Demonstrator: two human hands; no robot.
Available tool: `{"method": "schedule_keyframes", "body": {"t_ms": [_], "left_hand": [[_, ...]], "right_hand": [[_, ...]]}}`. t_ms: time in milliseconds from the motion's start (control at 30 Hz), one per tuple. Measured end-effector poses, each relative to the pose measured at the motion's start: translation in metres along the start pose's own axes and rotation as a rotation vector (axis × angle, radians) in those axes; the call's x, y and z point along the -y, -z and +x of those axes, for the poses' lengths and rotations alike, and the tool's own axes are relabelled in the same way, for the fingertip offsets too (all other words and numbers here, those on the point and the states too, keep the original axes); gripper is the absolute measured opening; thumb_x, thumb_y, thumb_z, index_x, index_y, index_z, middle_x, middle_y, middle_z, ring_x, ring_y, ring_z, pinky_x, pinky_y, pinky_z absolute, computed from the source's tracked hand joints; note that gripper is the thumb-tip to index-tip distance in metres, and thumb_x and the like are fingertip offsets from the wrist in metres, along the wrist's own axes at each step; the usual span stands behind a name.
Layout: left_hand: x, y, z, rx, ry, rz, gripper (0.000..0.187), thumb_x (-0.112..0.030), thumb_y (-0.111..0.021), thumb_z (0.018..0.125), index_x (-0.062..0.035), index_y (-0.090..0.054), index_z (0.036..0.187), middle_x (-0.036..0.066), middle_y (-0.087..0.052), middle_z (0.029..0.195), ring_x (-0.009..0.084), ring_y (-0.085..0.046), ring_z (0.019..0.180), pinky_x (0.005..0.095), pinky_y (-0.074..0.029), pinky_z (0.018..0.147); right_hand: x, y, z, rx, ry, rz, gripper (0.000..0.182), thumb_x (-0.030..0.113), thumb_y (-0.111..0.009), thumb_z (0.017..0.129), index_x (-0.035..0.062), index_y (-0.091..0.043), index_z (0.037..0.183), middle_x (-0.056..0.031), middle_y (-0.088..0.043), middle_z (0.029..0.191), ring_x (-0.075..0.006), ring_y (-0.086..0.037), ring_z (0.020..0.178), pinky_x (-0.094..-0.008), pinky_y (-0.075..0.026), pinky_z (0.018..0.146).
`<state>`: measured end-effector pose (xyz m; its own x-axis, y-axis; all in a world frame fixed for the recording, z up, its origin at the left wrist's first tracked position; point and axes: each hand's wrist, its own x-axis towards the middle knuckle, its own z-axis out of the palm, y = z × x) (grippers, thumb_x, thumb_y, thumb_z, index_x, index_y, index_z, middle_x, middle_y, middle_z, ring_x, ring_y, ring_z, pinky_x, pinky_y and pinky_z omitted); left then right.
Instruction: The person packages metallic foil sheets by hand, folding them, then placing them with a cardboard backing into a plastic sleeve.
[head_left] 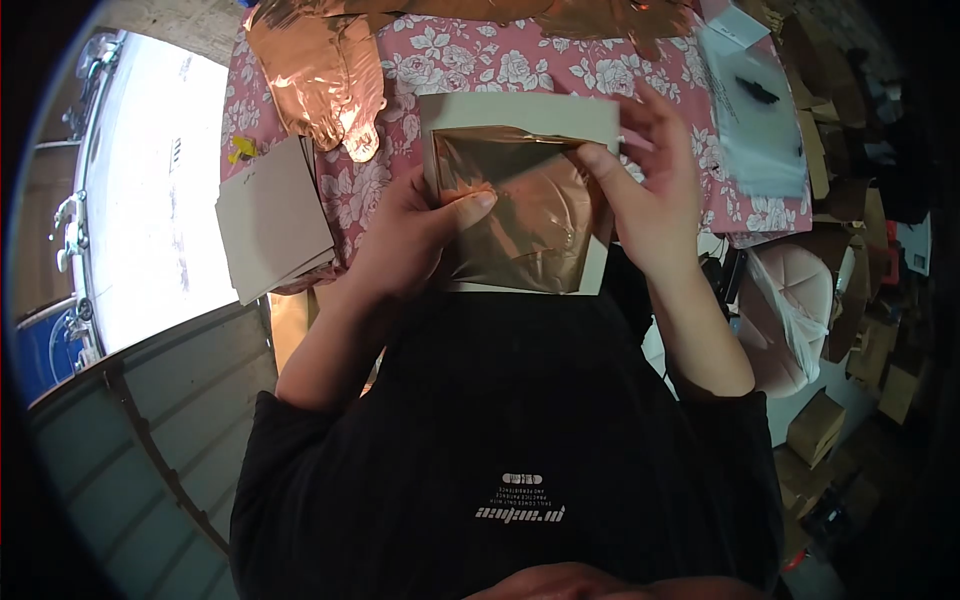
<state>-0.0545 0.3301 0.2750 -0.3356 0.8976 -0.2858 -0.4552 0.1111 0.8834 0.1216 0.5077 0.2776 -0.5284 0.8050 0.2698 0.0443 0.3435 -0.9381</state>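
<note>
A pale square frame [518, 110] with copper-coloured foil [540, 215] across its middle is held up in front of my chest. My left hand [415, 225] grips its left side, the thumb pressing on the foil and the fingers behind. At the upper right, the thumb of my right hand [650, 185] touches the foil's edge, while its other fingers are spread apart beyond the frame's right side. The foil looks creased, with a folded edge along the top.
A stack of grey-beige boards [275, 220] lies on the left of the flowered pink cloth [500, 60]. Shiny copper foil [320, 80] spreads along the far side. Clear plastic packets [750, 130] lie at the right, above a plastic-covered cushioned seat [790, 310].
</note>
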Motion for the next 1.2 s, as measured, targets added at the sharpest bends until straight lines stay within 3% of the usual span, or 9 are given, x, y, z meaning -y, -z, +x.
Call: {"method": "schedule_keyframes", "body": {"t_ms": [67, 133, 167, 200, 300, 600, 733, 1000, 1200], "left_hand": [[0.002, 0.001, -0.002, -0.028, -0.006, -0.058, 0.021, -0.009, -0.073, 0.104, -0.001, -0.071, 0.123, 0.003, -0.077, 0.11, 0.0106, -0.072, 0.096, 0.0307, -0.058, 0.089], [0.004, 0.005, -0.005, 0.002, 0.003, -0.062, 0.024, -0.009, -0.072, 0.104, -0.0009, -0.071, 0.126, 0.004, -0.077, 0.112, 0.0112, -0.072, 0.098, 0.0313, -0.058, 0.091], [0.004, 0.002, -0.007, 0.003, 0.004, -0.064, 0.024, -0.009, -0.072, 0.104, -0.0009, -0.071, 0.126, 0.004, -0.077, 0.112, 0.0112, -0.072, 0.098, 0.0313, -0.058, 0.091], [0.002, -0.003, -0.008, -0.003, 0.015, -0.063, 0.025, -0.009, -0.072, 0.104, -0.0012, -0.071, 0.128, 0.004, -0.077, 0.113, 0.0115, -0.072, 0.1, 0.0313, -0.058, 0.092], [-0.002, -0.004, -0.01, 0.005, 0.084, -0.056, 0.027, -0.012, -0.071, 0.105, -0.0012, -0.071, 0.13, 0.005, -0.077, 0.114, 0.0122, -0.071, 0.102, 0.0314, -0.057, 0.094], [-0.004, -0.013, 0.006, -0.153, 0.031, -0.168, 0.027, -0.022, -0.066, 0.111, 0.0004, -0.073, 0.125, 0.007, -0.077, 0.115, 0.0134, -0.072, 0.101, 0.031, -0.057, 0.091], [-0.007, -0.011, 0.007, -0.121, 0.045, -0.164, 0.026, -0.021, -0.067, 0.11, 0.0007, -0.074, 0.124, 0.007, -0.078, 0.112, 0.0139, -0.072, 0.099, 0.0312, -0.058, 0.088], [-0.012, -0.021, 0.016, -0.075, 0.1, -0.175, 0.023, -0.015, -0.07, 0.108, 0.0008, -0.073, 0.123, 0.007, -0.078, 0.108, 0.0127, -0.072, 0.099, 0.0309, -0.058, 0.087], [0.003, -0.028, 0.031, -0.144, -0.193, 0.179, 0.024, -0.011, -0.077, 0.102, 0.0017, -0.071, 0.122, 0.006, -0.074, 0.11, 0.0141, -0.07, 0.099, 0.0307, -0.057, 0.087]], "right_hand": [[0.0, 0.007, -0.007, 0.007, 0.0, -0.133, 0.074, 0.007, -0.083, 0.098, 0.0007, -0.042, 0.159, -0.0138, -0.072, 0.125, -0.02, -0.07, 0.113, -0.0356, -0.055, 0.102], [0.005, 0.005, -0.018, 0.047, -0.293, 0.439, 0.07, 0.007, -0.082, 0.098, -0.0028, -0.045, 0.156, -0.0133, -0.074, 0.121, -0.0193, -0.072, 0.11, -0.034, -0.056, 0.1], [0.003, 0.013, -0.017, 0.164, -0.389, 0.527, 0.047, 0.005, -0.08, 0.099, -0.0052, -0.06, 0.14, -0.0127, -0.078, 0.116, -0.0183, -0.074, 0.103, -0.0333, -0.059, 0.095], [-0.001, 0.013, -0.019, 0.163, -0.39, 0.525, 0.047, 0.005, -0.08, 0.099, -0.0052, -0.06, 0.14, -0.0127, -0.078, 0.116, -0.0183, -0.074, 0.103, -0.0333, -0.059, 0.095], [-0.013, 0.011, -0.024, 0.144, -0.547, 0.782, 0.007, 0.003, -0.075, 0.103, -0.0022, -0.073, 0.108, -0.0123, -0.08, 0.109, -0.016, -0.075, 0.095, -0.0314, -0.061, 0.088], [0.006, 0.005, -0.026, 0.157, -0.553, 0.814, 0.019, 0.0, -0.076, 0.101, -0.0012, -0.071, 0.119, -0.011, -0.08, 0.112, -0.0172, -0.076, 0.101, -0.0315, -0.061, 0.095], [-0.005, 0.02, -0.036, 0.322, -0.581, 0.703, 0.026, -0.004, -0.076, 0.099, -0.0005, -0.071, 0.123, -0.0087, -0.08, 0.111, -0.0161, -0.076, 0.103, -0.0319, -0.061, 0.096], [-0.009, 0.026, -0.044, 0.192, -0.585, 0.752, 0.022, -0.005, -0.075, 0.1, 0.0008, -0.071, 0.12, -0.0092, -0.08, 0.11, -0.0146, -0.076, 0.1, -0.0312, -0.061, 0.092], [-0.023, 0.033, -0.055, 0.189, -0.561, 0.731, 0.026, -0.005, -0.076, 0.099, 0.0023, -0.07, 0.123, -0.0094, -0.079, 0.112, -0.0152, -0.075, 0.101, -0.0321, -0.062, 0.093]]}}
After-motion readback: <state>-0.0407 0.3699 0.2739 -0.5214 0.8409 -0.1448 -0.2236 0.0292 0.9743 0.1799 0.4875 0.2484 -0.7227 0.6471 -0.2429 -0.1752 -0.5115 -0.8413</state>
